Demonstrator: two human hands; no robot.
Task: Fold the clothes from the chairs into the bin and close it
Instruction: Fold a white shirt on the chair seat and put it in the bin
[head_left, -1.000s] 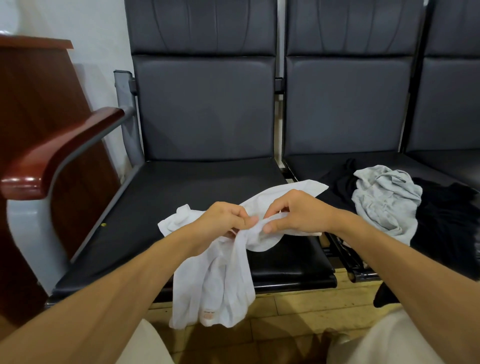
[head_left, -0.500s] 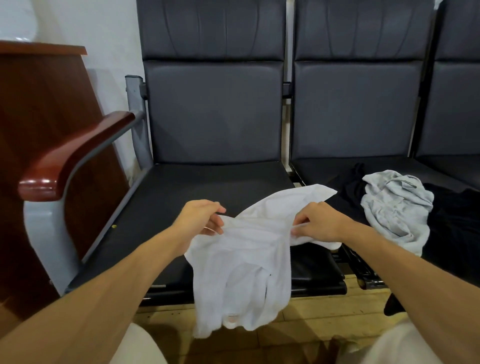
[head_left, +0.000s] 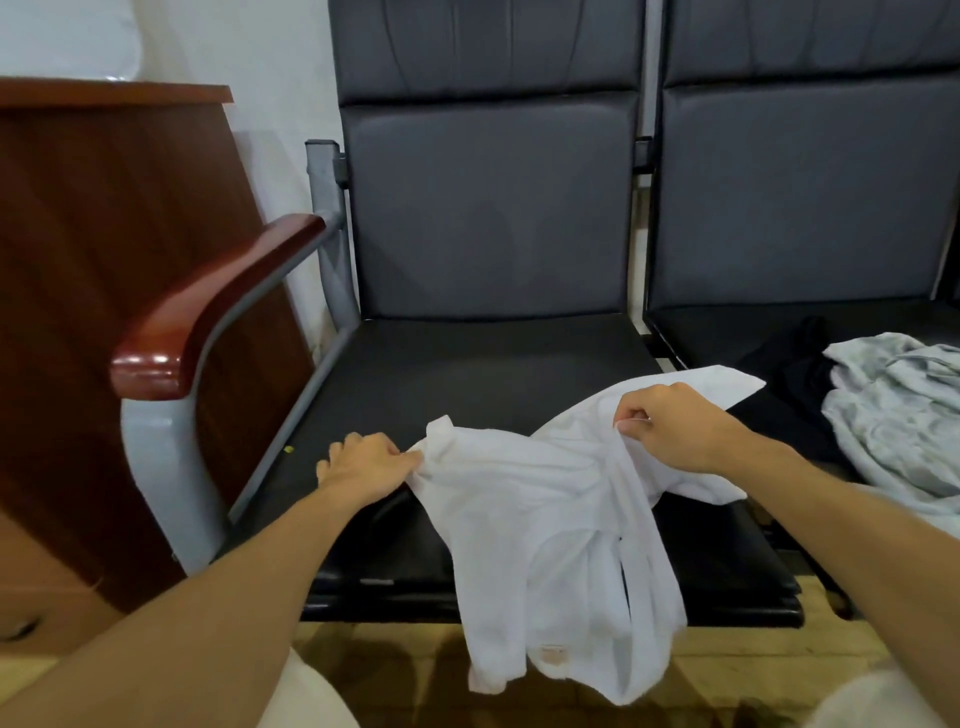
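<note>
White shirt (head_left: 545, 519) is the garment being worked, and I judge the task to be near its start: nothing in view lies folded. The bin is out of view, so what it holds and whether it is closed cannot be told. From the left, a wooden cabinet (head_left: 104, 260) stands beside the red-brown armrest (head_left: 208, 312) of the left chair (head_left: 467, 374). Low over that seat, the left hand (head_left: 366, 465) pinches 1 edge of the shirt between thumb and curled fingers. The shirt stretches across the seat from there, part lying on it and the lower part hanging crumpled over the front edge toward the floor (head_left: 727, 660). The right hand (head_left: 670, 428) grips another bunch of the cloth, a little above the seat. On the right chair (head_left: 779, 208) a black garment (head_left: 795, 374) lies spread with a grey garment (head_left: 893, 415) heaped on it, both unfolded. Left to do, as I read it: fold the shirt, fold at least 2 more pieces, put them all in the bin and close it.
</note>
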